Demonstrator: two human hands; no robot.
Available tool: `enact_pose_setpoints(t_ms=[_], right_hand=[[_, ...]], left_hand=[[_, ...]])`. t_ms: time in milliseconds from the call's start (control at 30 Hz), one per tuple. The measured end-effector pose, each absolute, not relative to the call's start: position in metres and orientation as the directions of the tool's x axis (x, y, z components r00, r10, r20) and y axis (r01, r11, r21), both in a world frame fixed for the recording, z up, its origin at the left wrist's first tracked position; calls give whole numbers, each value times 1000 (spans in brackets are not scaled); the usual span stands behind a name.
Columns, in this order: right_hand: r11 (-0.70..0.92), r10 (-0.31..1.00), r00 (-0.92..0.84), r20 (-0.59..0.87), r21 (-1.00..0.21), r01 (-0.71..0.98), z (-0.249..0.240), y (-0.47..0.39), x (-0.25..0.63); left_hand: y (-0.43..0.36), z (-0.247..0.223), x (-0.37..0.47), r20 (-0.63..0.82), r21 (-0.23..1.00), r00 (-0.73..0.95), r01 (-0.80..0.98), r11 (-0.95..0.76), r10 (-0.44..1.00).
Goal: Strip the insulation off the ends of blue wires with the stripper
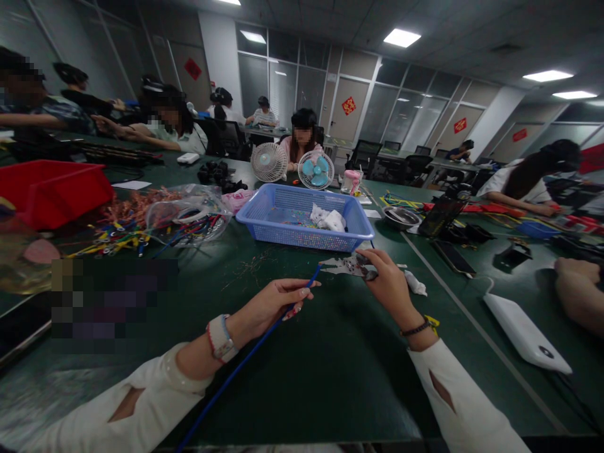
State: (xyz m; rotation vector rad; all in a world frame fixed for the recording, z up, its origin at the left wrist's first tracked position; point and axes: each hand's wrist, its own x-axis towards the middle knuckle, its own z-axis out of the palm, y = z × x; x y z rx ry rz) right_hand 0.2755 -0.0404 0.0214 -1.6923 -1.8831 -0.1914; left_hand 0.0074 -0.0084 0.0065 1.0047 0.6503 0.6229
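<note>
A blue wire [245, 355] runs up from the table's front edge into my left hand [271, 306], whose thumb and fingers pinch it near its upper end. My right hand [387, 283] is wrapped round the handles of a pair of wire strippers [346, 265]. The tool's metal jaws point left and meet the tip of the wire, or lie right beside it; I cannot tell whether they grip it. Just beyond both hands stands a blue plastic basket [306, 237], with crumpled white material [329, 219] and small coloured scraps inside.
Left lie bundled wires with coloured terminals [136, 233] and a red bin [51, 189]. Right are a white power bank [526, 333], a metal bowl [401, 217] and a co-worker's arm [578, 292]. Two small fans [317, 170] stand behind the basket. Several people sit around.
</note>
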Motion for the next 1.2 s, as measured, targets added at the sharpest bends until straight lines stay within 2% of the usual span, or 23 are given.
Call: enact_pose_setpoints(t_ms=[233, 500, 800, 1200], right_hand=[[218, 855, -18, 519, -327, 919, 20, -41, 273], [245, 853, -47, 520, -319, 915, 17, -40, 273], [154, 842, 16, 539, -270, 951, 18, -42, 269], [234, 896, -34, 442, -406, 883, 10, -36, 271]], left_hand=[[-8, 7, 7, -208, 902, 622, -177, 394, 755], [-8, 5, 8, -195, 914, 620, -167, 371, 760], [-9, 6, 9, -167, 888, 646, -230, 398, 745], [-13, 9, 11, -143, 922, 656, -184, 341, 741]])
